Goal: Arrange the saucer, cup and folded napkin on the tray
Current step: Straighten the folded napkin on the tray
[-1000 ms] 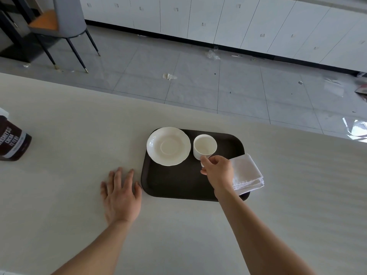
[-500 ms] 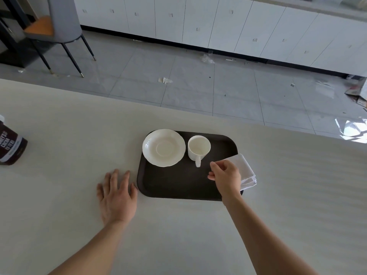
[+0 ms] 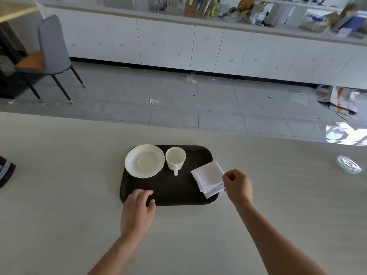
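While the napkin is being set: Step: final placement, by my judgement.
Left hands side: left hand [image 3: 139,209] rests fingers spread on the tray [image 3: 168,193] near edge, holding nothing.
Tray contents: saucer [image 3: 145,161] far left, empty cup [image 3: 176,158] beside it, folded napkin [image 3: 208,178] overhanging right rim.
Right hand [image 3: 237,185]: pinching the napkin's edge.
Next: nudge napkin fully inward.

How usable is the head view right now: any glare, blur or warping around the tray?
Head view: the tray, cup and napkin read clearly under soft, even light; sun glare burns out the floor at far right; the upper-right shelf clutter is smeared; wide-angle distortion bows the table edge.
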Demonstrator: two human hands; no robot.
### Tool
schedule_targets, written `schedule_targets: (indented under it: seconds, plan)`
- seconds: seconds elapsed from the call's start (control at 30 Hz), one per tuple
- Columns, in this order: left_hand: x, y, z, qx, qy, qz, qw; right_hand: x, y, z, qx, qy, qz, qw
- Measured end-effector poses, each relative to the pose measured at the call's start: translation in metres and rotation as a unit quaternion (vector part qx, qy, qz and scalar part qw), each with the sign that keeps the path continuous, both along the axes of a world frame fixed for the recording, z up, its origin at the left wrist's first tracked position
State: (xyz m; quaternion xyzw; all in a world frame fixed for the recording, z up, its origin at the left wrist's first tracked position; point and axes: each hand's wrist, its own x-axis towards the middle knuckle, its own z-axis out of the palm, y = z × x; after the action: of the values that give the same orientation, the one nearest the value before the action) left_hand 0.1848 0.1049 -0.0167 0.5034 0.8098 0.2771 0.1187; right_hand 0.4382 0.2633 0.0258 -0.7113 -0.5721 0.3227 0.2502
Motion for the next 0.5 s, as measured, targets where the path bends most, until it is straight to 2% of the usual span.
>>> schedule_targets:
  seconds: [0.13, 0.37, 0.43, 0.5]
  plan:
    - [0.040, 0.028, 0.006, -0.010, -0.048, -0.041, 0.998, 0.006, 0.017, -0.005, 0.005, -0.053, 0.024, 0.998]
    - [0.097, 0.090, 0.019, -0.111, -0.219, -0.022, 0.969, 0.010, 0.038, -0.022, -0.072, -0.145, 0.106, 0.981]
    - [0.109, 0.105, 0.022, -0.133, -0.335, 0.058, 0.931, 0.009, 0.042, -0.022, -0.098, -0.157, 0.115, 0.976]
    - [0.116, 0.118, 0.019, -0.152, -0.438, 0.152, 0.873, 0.009, 0.044, -0.023, -0.115, -0.172, 0.123, 0.971]
